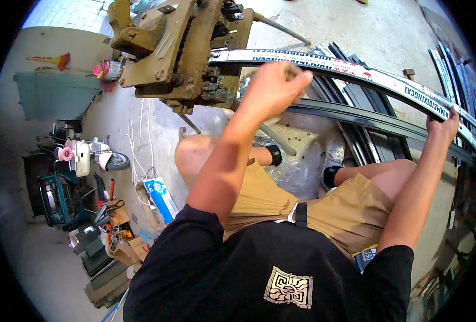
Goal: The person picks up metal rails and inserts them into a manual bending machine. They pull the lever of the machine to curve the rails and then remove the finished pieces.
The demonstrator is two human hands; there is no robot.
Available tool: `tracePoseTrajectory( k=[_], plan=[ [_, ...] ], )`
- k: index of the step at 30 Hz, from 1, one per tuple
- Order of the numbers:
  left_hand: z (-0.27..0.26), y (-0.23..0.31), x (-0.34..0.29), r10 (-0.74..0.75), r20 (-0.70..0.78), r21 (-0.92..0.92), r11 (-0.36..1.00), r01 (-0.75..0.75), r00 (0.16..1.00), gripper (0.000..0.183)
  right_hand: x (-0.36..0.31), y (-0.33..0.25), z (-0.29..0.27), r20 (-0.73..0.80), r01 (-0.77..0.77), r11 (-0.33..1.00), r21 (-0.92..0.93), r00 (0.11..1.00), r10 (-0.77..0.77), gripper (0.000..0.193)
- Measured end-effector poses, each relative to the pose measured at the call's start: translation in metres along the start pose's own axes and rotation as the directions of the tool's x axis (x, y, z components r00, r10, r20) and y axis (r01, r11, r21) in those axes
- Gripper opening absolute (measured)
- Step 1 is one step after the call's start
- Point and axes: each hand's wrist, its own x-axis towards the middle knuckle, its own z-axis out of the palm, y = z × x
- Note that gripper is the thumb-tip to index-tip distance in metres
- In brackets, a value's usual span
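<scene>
A long aluminium profile (pixel 388 80) covered with white printed film runs from a heavy, rust-brown metal machine (pixel 165 64) out to the right. My right hand (pixel 443 129) grips it close to its far right end. Just in front of the profile, near the machine, my left hand (pixel 278 88) is held up with its fingers curled in and the thumb against them. Whether anything is inside those fingers is hidden. The profile's left end goes in at the machine's side. Nearer to me, a dark grooved rail (pixel 356 116) lies roughly parallel beneath it.
Dark profiles (pixel 364 96) lie piled on the floor beyond my legs, and more profiles (pixel 450 70) lie at the far right. Clear plastic film (pixel 302 166) is between my feet. To the left are a blue-and-white box (pixel 161 199), a scooter (pixel 90 156) and cluttered tools (pixel 114 231).
</scene>
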Motion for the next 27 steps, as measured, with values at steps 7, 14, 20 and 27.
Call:
tracePoseTrajectory(
  k=[7, 14, 20, 27],
  plan=[
    [-0.015, -0.015, 0.08, 0.24, -0.276, 0.559, 0.828, -0.048, 0.931, 0.055, -0.035, -0.013, 0.03, 0.021, 0.306, 0.941, -0.143, 0.952, -0.306, 0.022],
    [-0.01, -0.004, 0.085, 0.093, -0.159, 0.595, 0.803, 0.02, 0.983, 0.053, 0.0, -0.005, 0.013, -0.047, 0.197, 0.97, -0.144, 0.978, -0.205, 0.031],
    [-0.006, -0.001, 0.079, 0.058, -0.186, 0.572, 0.818, 0.06, 0.981, 0.046, -0.011, 0.005, 0.013, -0.029, -0.067, 0.979, -0.194, 0.998, 0.062, 0.046],
    [-0.012, -0.001, 0.08, 0.069, -0.147, 0.524, 0.851, 0.019, 0.987, 0.048, -0.014, -0.02, 0.005, 0.003, 0.154, 0.973, -0.17, 0.988, -0.155, 0.041]
  ],
)
